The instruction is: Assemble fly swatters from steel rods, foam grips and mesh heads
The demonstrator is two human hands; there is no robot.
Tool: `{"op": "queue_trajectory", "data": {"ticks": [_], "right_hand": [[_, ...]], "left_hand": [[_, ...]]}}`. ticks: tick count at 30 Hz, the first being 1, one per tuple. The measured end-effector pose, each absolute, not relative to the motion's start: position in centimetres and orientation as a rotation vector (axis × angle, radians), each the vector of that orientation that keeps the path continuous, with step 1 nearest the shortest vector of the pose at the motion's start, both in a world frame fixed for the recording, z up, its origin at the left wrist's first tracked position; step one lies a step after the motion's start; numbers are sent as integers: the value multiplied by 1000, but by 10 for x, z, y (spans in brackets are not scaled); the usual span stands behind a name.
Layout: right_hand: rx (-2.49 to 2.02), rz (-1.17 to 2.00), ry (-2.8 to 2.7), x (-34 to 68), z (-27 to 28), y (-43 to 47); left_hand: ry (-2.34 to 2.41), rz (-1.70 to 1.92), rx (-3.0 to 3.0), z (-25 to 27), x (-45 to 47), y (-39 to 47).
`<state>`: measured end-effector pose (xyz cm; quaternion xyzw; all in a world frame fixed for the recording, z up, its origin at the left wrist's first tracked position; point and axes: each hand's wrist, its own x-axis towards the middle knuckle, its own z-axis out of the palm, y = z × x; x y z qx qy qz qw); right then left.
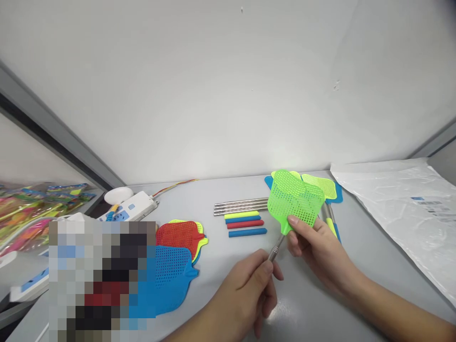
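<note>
My right hand pinches the base of a bright green fly swatter head, thumb on top. My left hand is closed around a silver telescopic rod, whose upper end meets the neck of that green head. The swatter is held tilted above the table; how deep the rod sits in the neck I cannot tell. Just beyond the hands lie several metal rods in a row. Nearer are several coloured handle sleeves, among them a yellow one, a red one and a blue one.
Blue swatter heads and red ones lie at left, partly behind a pixelated patch. Swatters with yellow heads rest behind my right hand. A white plastic bag covers the right side. A power strip stands back left.
</note>
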<state>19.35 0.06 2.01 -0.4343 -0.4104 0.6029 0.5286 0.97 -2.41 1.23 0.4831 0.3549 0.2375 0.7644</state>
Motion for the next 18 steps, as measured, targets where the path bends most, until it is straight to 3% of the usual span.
{"op": "queue_trajectory", "data": {"ticks": [8, 18], "right_hand": [[-1045, 1412, -1199, 195, 10, 1], [-961, 1529, -1079, 188, 15, -3]], "left_hand": [[783, 521, 1066, 7, 8, -20], [841, 412, 1076, 13, -1, -13]]}}
